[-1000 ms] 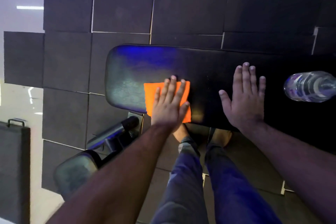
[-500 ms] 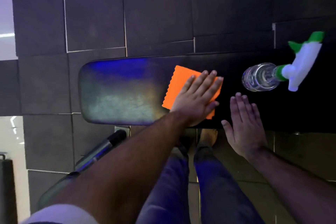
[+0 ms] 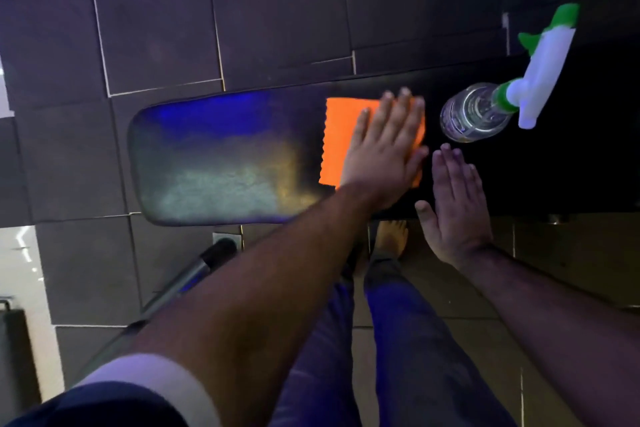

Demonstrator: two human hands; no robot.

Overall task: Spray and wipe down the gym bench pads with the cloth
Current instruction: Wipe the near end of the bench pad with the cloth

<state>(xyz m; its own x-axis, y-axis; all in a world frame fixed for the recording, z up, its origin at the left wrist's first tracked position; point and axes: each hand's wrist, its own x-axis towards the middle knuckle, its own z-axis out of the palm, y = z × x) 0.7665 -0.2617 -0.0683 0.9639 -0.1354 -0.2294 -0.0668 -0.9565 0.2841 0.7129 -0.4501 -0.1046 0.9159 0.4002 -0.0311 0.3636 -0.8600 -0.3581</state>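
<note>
Left hand (image 3: 382,149) flat on the orange cloth (image 3: 334,142), fingers (image 3: 403,107) straight and together, pressing it onto the black bench pad (image 3: 214,163). Right hand (image 3: 453,204) just beside, fingers straight, palm down on the pad, holding nothing. Spray bottle (image 3: 485,111) on the pad, close beyond the right hand.

**Dim gym, blue and amber sheen**

We see a dim scene. The bench pad (image 3: 214,163) carries a blue glare along its far side and a warmer amber patch nearer us, while its right end sinks into black. Bright floor shows at the left edge. Motion blur softens the left hand (image 3: 384,146).
</note>
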